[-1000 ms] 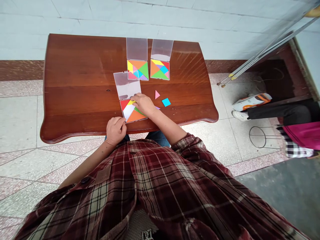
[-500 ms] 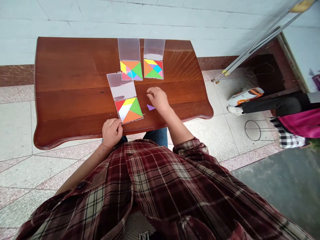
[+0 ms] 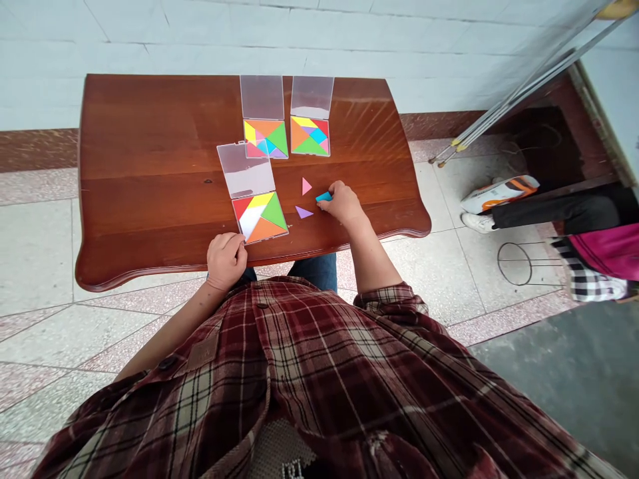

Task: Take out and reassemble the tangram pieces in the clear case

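Nearest to me lies a tangram case [image 3: 261,231] with its clear lid [image 3: 247,170] folded back. Red, yellow, green and orange pieces lie in it around a bare white strip. My left hand [image 3: 225,259] is closed at its lower left corner, thumb and finger on the edge. To the right, my right hand [image 3: 344,202] pinches a blue tangram piece [image 3: 323,197] at the table top; the fingers cover part of it. A pink triangle [image 3: 306,187] and a purple triangle [image 3: 303,212] lie loose between the case and my right hand.
Two more open tangram cases, a left one [image 3: 274,133] and a right one [image 3: 301,141], lie filled at the back of the brown wooden table [image 3: 150,166]. The near lid overlaps the left one. At right are crutches [image 3: 479,126] and a seated person's leg [image 3: 544,207].
My right hand has moved right and now shows a blue piece in its fingers. The pink triangle now shows on the table, and the purple one is uncovered. My left hand stays at the case.
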`<state>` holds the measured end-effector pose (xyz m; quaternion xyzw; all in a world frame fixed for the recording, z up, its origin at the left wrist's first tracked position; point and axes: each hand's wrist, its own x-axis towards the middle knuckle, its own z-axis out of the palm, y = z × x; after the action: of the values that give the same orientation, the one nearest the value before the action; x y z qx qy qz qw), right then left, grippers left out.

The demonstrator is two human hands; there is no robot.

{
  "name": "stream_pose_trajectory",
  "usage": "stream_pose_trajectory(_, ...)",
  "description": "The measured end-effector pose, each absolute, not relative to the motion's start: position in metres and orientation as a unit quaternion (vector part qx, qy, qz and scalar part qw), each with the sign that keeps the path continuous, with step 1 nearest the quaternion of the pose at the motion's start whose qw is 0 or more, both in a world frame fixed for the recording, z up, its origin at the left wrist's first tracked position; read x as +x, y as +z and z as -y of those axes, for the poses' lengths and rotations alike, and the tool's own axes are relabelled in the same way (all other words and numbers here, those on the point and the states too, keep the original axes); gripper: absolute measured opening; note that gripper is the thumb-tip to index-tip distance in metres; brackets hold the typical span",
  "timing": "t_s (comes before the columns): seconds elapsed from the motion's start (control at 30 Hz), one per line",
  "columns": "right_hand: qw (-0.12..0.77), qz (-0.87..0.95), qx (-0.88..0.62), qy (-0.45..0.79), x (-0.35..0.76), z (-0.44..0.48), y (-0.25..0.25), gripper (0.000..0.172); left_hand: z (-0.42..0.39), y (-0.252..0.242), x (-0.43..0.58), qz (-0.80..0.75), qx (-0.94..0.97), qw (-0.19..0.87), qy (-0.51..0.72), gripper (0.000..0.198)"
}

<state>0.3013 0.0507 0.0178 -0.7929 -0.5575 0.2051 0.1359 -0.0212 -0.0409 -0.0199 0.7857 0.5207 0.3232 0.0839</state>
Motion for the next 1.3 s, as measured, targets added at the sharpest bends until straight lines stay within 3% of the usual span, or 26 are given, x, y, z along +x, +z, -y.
stream_pose_trajectory(0.2, 0.175, 0.554, -0.776, 0.247, 0.306, -0.046, 0.032, 0.012, 0.041, -0.02, -0.02, -0.52, 0.786, 0.077, 0.324, 0.022)
stream_pose_trajectory(0.4, 0.253, 0.629, -0.657, 0.33, 0.259, -0.051, 0.046, 0.008, 0.042, -0.021, -0.019, -0.517, 0.788, 0.093, 0.32, 0.024)
stream_pose_trajectory(0.63, 0.166, 0.701, -0.55, 0.422, 0.178, -0.066, 0.036, 0.008, 0.042, -0.02, -0.018, -0.522, 0.792, 0.098, 0.303, 0.024)
stream_pose_trajectory(0.9, 0.058, 0.74, -0.582, 0.332, 0.161, -0.069, 0.04, 0.008, 0.045, -0.02, -0.017, -0.518, 0.796, 0.078, 0.303, 0.024)
stream_pose_trajectory(1.07, 0.06, 0.76, -0.586, 0.275, 0.162, -0.061, 0.045, 0.019, 0.045, -0.019, -0.017, -0.519, 0.794, 0.094, 0.3, 0.023)
stream_pose_trajectory(1.3, -0.031, 0.773, -0.594, 0.221, 0.153, -0.035, 0.062, 0.034, 0.045, -0.022, -0.018, -0.523, 0.792, 0.112, 0.294, 0.025)
